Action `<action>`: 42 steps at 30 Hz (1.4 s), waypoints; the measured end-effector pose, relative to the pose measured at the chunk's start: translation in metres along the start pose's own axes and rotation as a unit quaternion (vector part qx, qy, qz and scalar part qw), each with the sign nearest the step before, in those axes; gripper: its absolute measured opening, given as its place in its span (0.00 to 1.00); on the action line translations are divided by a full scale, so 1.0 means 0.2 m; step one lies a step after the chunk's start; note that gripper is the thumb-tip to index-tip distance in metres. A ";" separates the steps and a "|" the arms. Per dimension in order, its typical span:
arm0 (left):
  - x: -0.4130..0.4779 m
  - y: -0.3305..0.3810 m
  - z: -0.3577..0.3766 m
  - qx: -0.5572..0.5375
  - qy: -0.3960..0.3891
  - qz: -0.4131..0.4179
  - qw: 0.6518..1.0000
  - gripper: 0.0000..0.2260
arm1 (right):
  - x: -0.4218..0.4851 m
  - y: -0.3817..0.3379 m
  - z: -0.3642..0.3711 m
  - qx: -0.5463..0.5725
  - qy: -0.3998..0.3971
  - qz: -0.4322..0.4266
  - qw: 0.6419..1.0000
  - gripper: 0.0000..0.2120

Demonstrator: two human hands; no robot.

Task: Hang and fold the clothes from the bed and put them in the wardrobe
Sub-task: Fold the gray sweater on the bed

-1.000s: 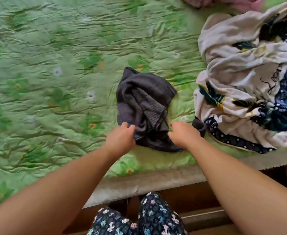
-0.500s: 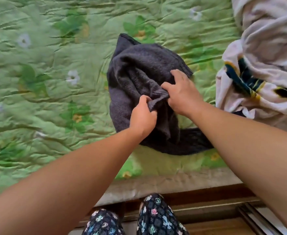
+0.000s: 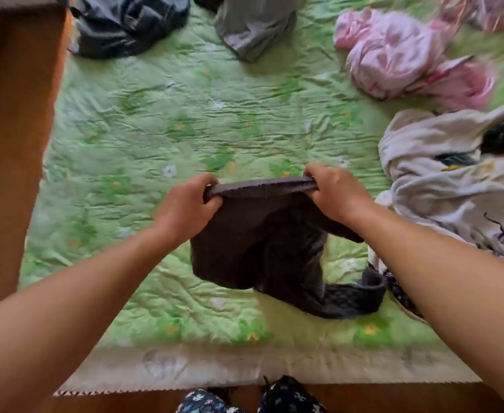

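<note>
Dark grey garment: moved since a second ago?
Yes. The dark grey garment is now lifted off the green quilt, stretched between left hand and right hand; one end trails on it.

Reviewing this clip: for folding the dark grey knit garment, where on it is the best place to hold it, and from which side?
Hold the dark grey knit garment by its ribbed top edge, one end each, from above, as the left hand and right hand do. That band is stretched straight, so the rest probably hangs freely toward the green bedspread.
</note>
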State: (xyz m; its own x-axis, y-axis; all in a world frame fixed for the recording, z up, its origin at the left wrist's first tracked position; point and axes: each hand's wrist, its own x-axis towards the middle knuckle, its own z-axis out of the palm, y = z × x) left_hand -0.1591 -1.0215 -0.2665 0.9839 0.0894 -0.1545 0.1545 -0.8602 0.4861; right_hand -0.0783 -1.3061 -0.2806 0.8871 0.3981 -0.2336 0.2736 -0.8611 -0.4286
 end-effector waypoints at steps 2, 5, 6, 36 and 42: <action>-0.04 -0.04 -0.24 0.091 -0.029 0.071 0.993 0.10 | -0.04 -0.10 -0.15 -0.078 -0.048 -0.042 0.995 0.18; -0.11 -0.08 -0.56 0.160 -0.038 0.146 0.975 0.16 | -0.12 -0.25 -0.31 -0.219 -0.065 -0.062 0.972 0.16; -0.13 -0.08 -0.66 0.185 -0.035 0.159 0.969 0.17 | -0.14 -0.29 -0.35 -0.243 -0.046 -0.053 0.968 0.11; -0.15 0.02 -2.57 0.378 0.347 0.161 0.843 0.14 | -0.11 -1.35 -1.75 -0.321 0.418 -0.040 0.849 0.11; 0.05 -0.10 -2.50 0.352 0.282 0.155 0.879 0.15 | 0.14 -1.33 -1.71 -0.334 0.379 -0.008 0.863 0.09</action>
State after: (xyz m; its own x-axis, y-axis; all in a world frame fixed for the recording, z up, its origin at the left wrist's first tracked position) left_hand -0.1071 -0.7522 0.1521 0.8878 -0.1395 0.4386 -0.0265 -0.9669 -0.2539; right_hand 0.0002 -1.1738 0.1251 0.8002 0.3078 0.5147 0.2161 -0.9486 0.2312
